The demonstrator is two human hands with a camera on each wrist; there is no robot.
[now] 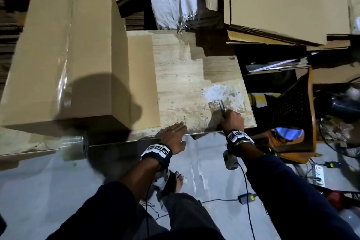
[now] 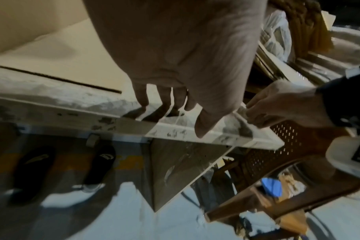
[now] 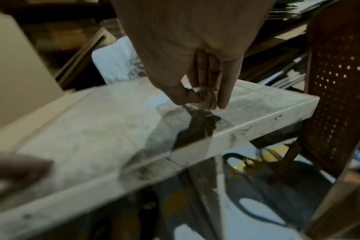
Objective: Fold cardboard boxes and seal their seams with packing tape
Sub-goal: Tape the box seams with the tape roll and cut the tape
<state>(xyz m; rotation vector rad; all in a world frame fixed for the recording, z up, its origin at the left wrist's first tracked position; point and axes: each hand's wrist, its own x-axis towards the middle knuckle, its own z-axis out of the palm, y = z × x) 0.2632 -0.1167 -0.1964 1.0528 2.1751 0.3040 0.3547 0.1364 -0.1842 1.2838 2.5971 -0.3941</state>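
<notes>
A large brown cardboard box [image 1: 64, 54] stands closed on the left of the worn table [image 1: 185, 68], a strip of clear tape [image 1: 66, 60] running along its top seam. A roll of clear packing tape [image 1: 75, 147] sits at the table's front edge below the box. My left hand [image 1: 173, 134] lies flat on the front edge with straight fingers [image 2: 142, 100], holding nothing. My right hand [image 1: 232, 119] is near the table's front right corner and grips a thin dark tool that looks like scissors [image 1: 222, 107]; the thumb and fingers pinch it [image 3: 208, 97] against the tabletop.
Flat cardboard sheets [image 1: 272, 2] are stacked at the back right, with a white sack [image 1: 173, 0] behind the table. A brown perforated chair [image 1: 292, 111] stands against the table's right side. Cables and a power strip [image 1: 319, 175] lie on the floor, and sandals [image 2: 101, 164] under the table.
</notes>
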